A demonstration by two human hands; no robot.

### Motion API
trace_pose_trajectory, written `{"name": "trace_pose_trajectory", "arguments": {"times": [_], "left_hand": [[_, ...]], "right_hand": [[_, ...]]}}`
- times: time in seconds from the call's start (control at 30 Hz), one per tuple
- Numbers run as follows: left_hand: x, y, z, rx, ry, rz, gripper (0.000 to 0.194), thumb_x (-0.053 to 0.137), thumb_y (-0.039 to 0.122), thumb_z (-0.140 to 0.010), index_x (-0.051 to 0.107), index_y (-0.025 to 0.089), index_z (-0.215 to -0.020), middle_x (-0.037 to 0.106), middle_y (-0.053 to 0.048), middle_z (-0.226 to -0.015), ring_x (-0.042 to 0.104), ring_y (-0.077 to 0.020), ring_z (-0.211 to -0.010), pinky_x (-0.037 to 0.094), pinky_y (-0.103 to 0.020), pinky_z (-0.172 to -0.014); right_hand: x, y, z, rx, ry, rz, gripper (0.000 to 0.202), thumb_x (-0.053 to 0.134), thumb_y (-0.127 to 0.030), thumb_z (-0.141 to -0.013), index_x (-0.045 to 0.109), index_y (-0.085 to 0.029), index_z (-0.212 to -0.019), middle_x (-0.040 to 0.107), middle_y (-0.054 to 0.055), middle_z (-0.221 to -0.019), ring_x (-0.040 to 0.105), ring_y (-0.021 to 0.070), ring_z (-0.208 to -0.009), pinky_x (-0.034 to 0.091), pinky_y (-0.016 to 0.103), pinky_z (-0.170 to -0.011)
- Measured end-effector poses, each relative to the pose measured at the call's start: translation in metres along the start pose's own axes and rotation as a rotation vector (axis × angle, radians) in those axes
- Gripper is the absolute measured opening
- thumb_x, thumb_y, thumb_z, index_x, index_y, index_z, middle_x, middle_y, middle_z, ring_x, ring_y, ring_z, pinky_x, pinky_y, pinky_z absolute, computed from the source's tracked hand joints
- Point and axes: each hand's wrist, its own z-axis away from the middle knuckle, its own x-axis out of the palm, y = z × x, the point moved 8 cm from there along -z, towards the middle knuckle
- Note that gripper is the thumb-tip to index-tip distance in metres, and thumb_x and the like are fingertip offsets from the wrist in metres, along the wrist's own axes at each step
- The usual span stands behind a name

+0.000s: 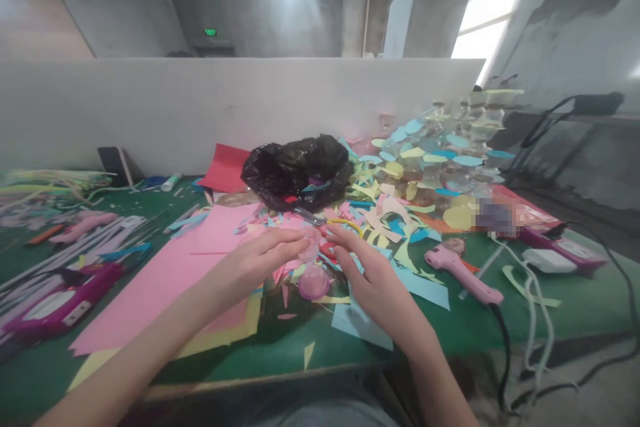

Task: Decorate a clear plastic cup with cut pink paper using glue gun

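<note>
My left hand [265,257] reaches in over the pink paper sheets [165,287], its fingers together around a clear pinkish plastic cup [311,245]. To the right of that cup is my right hand [363,263], fingers apart and slightly curled, with nothing visible in its grasp. Between the hands and nearer the front, a second clear cup with a purple-pink rim [314,282] rests on the table. Scissors with yellow handles [345,223] lie just beyond my fingers, partly covered by paper scraps.
A black plastic bag [300,170] stands behind the hands. Coloured scraps and stacked clear cups [470,147] fill the back right. A pink glue gun [463,273] with a cable lies right; a purple power strip [65,300] lies left.
</note>
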Motion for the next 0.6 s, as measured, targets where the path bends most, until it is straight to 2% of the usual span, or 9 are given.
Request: {"name": "trace_pose_trajectory", "arguments": {"times": [0.13, 0.33, 0.43, 0.6], "left_hand": [[0.011, -0.010, -0.003, -0.040, 0.002, 0.107, 0.035, 0.045, 0.041, -0.096, 0.069, 0.036, -0.121, 0.064, 0.000, -0.134, 0.056, -0.0207, -0.126, 0.044, -0.033, -0.108], [0.017, -0.008, -0.005, -0.200, 0.061, 0.239, 0.032, 0.052, 0.049, -0.089, 0.073, 0.033, -0.109, 0.072, -0.002, -0.116, 0.063, -0.0240, -0.112, 0.054, -0.033, -0.090], [0.023, -0.008, -0.006, -0.255, 0.026, 0.302, 0.031, 0.053, 0.048, -0.090, 0.073, 0.032, -0.107, 0.070, -0.002, -0.119, 0.065, -0.0227, -0.105, 0.055, -0.030, -0.084], [0.035, -0.016, -0.001, -0.359, -0.043, 0.403, 0.033, 0.055, 0.050, -0.090, 0.070, 0.030, -0.111, 0.067, -0.001, -0.124, 0.064, -0.0218, -0.104, 0.057, -0.025, -0.074]], "right_hand": [[0.010, 0.003, -0.009, 0.003, 0.005, -0.060, 0.033, 0.044, -0.034, -0.101, 0.066, -0.023, -0.123, 0.068, 0.008, -0.127, 0.061, 0.0206, -0.121, 0.049, 0.039, -0.104], [0.016, 0.013, -0.008, 0.013, 0.029, -0.078, 0.029, 0.049, -0.032, -0.099, 0.065, -0.021, -0.120, 0.068, 0.009, -0.125, 0.064, 0.0192, -0.113, 0.051, 0.033, -0.097], [0.016, 0.014, -0.006, 0.022, 0.033, -0.067, 0.024, 0.048, -0.029, -0.099, 0.065, -0.020, -0.113, 0.071, 0.007, -0.117, 0.065, 0.0177, -0.106, 0.051, 0.031, -0.091], [0.016, 0.013, -0.004, 0.072, 0.001, -0.076, 0.020, 0.046, -0.029, -0.100, 0.064, -0.021, -0.107, 0.070, 0.004, -0.106, 0.065, 0.0180, -0.096, 0.052, 0.029, -0.079]]}}
